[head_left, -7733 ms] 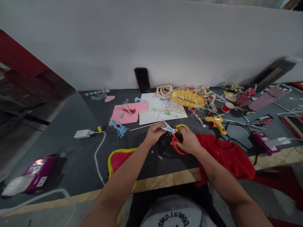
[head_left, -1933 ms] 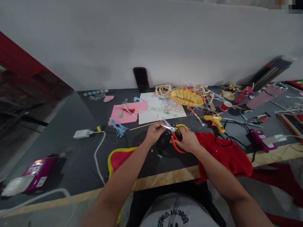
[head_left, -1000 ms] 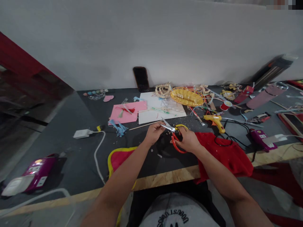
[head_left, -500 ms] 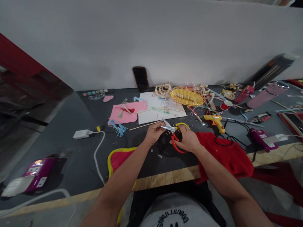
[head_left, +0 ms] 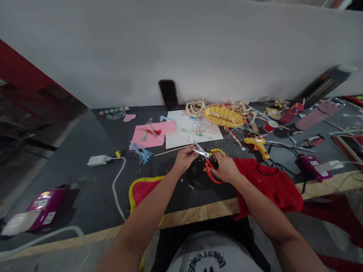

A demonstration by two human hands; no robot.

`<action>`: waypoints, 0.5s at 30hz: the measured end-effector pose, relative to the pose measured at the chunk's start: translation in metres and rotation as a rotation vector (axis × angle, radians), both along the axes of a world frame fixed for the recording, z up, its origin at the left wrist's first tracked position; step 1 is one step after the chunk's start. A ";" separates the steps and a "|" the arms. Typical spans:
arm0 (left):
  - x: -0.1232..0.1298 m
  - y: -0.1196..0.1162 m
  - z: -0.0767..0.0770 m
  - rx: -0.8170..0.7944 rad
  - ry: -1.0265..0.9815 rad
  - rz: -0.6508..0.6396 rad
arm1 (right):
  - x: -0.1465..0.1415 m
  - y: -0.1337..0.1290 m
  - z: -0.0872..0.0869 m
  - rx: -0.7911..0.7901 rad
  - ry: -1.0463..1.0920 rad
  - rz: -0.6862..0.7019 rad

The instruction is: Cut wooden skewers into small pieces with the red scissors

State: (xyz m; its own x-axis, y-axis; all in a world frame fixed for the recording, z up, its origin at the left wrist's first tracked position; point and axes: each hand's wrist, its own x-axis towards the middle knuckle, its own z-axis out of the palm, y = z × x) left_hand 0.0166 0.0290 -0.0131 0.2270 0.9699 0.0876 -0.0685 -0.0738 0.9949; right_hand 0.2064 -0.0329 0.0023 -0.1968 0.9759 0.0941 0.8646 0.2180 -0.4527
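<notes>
My right hand (head_left: 224,166) grips the scissors (head_left: 209,170), which have one red and one yellow handle; their silver blades are parted and point left. Against the blades, my left hand (head_left: 183,159) is closed in a pinch on something too small to make out. Small pale scraps lie on the dark table around the scissors. Just beyond my hands are a white sheet (head_left: 177,139) and a thin wooden stick (head_left: 167,151).
Behind the sheet stand a yellow basket (head_left: 224,115) and a phone (head_left: 169,94). To the right lie a yellow glue gun (head_left: 258,146), red cloth (head_left: 269,185) and a pink bottle (head_left: 319,114). Blue tassels (head_left: 142,154) and a white adapter (head_left: 98,161) are on the left.
The scissor handles look slightly closer together in my right hand. Both hands stay in nearly the same place.
</notes>
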 end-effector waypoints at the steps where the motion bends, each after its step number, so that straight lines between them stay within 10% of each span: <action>1: 0.000 0.000 -0.001 0.000 -0.003 0.004 | 0.000 0.000 0.000 0.001 0.001 -0.002; 15: -0.002 -0.002 0.009 -0.001 0.031 -0.033 | 0.003 0.003 -0.007 0.063 -0.027 0.031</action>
